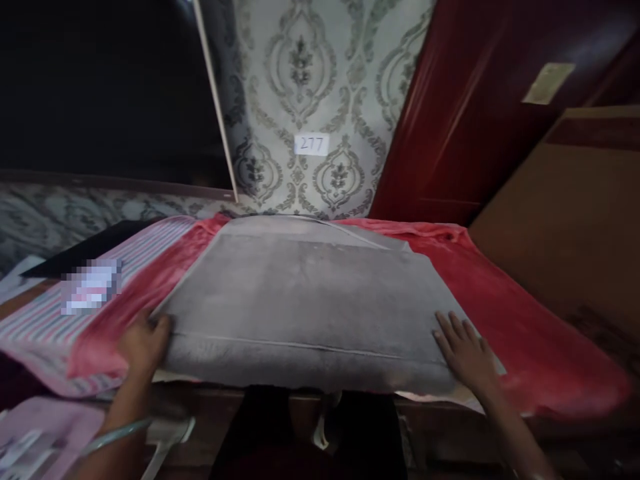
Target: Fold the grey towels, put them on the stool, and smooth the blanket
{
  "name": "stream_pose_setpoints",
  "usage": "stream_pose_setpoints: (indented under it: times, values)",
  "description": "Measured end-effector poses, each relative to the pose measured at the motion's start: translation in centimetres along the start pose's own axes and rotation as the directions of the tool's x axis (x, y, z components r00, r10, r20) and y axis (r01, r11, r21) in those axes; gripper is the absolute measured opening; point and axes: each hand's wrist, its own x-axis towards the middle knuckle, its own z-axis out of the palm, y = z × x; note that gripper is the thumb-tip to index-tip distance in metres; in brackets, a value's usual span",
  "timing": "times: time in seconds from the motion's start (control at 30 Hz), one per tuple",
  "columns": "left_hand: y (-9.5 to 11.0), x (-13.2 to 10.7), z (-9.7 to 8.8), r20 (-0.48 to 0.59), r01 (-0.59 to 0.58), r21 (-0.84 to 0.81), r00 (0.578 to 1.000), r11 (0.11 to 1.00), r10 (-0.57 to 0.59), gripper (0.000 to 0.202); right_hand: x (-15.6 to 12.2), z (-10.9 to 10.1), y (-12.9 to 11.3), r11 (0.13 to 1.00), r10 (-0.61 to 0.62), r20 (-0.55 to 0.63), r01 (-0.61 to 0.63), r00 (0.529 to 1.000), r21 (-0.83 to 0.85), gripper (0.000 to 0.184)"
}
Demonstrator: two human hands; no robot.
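A grey, soft-looking cloth [305, 287] lies spread over a red plush blanket [520, 333], with a seam or fold line running across near its front edge. At its left front corner, my left hand [145, 343] is closed on the edge, the thumb on top of the grey cloth and the other fingers partly hidden. My right hand [463, 347] rests palm down on the cloth's right front part, fingers stretched out and spread. A lighter strip and a loose flap show along the cloth's far edge.
A striped cloth [165, 243] lies at left with a blurred-out item [93, 287] on it. Behind stand a dark screen [110, 93] and a patterned wall [300, 87] bearing a paper label [311, 144]. A cardboard box [570, 220] stands at right beside a dark red panel [450, 100].
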Motion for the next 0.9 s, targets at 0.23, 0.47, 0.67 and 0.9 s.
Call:
stream_pose_setpoints:
  times: [0.23,0.47,0.67,0.9]
  values:
    - [-0.7,-0.9,0.1,0.101,-0.050,-0.122,0.993,0.991,0.063,0.059,0.3,2.5,3.4,0.994,-0.092,-0.059,0.095,0.994,0.054,0.070]
    - [-2.5,0.4,1.0,0.108,-0.073,-0.269,0.988,0.960,0.106,0.053,8.7,-1.8,-14.9,0.892,-0.428,-0.105,0.438,0.898,0.109,0.064]
    - [-3.7,0.8,1.2,0.117,-0.097,-0.399,0.981,0.912,0.156,0.049,12.1,-3.9,-33.2,0.899,-0.438,0.143,0.427,0.888,0.100,0.061]
    - [-4.3,0.3,1.8,0.071,-0.108,-0.446,0.985,0.889,0.156,0.046,13.2,-4.4,-45.5,0.889,-0.454,0.258,0.414,0.853,0.197,0.064]
